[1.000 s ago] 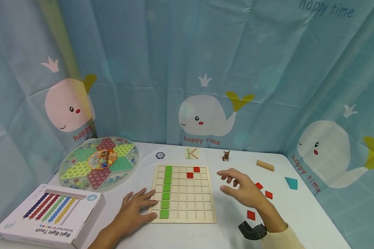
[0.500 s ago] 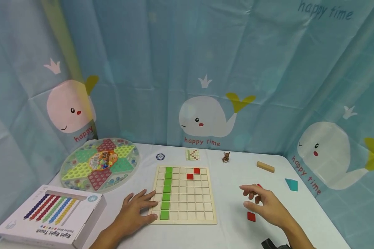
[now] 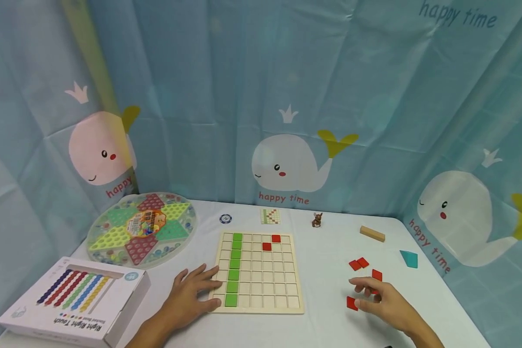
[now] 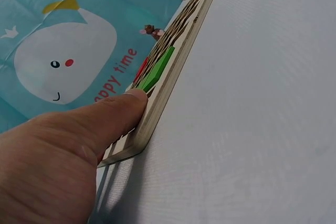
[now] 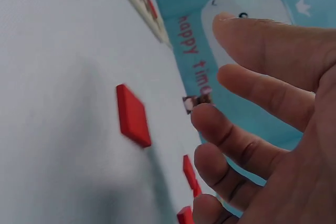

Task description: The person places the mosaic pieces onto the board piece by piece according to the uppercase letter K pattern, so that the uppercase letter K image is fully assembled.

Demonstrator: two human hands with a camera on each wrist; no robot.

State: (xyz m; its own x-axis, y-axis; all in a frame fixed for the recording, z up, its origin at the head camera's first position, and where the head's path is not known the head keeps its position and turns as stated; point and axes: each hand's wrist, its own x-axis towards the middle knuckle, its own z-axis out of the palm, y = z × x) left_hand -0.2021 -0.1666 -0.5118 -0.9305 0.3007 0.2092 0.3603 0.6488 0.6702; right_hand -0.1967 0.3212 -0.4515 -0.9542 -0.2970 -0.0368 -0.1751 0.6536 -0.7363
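Observation:
My left hand lies with spread fingers over the left edge of a wooden grid board. In the left wrist view, its thumb rests on the board beside a green tile. A column of green square tiles runs down the board, and two red tiles sit in its upper right cells. My right hand hovers low over loose red tiles, fingers loosely bent, holding nothing. The nearest red tile lies flat on the cloth, apart from the fingers in the right wrist view.
More red tiles lie right of the board. Behind stand a pattern card, a blue-white chip, a small brown animal figurine, a wooden block and a teal piece. Leftward are a marble game board and a box.
My right hand has moved from beside the board rightward and down to the loose red tiles. My left hand has stayed on the board's edge.

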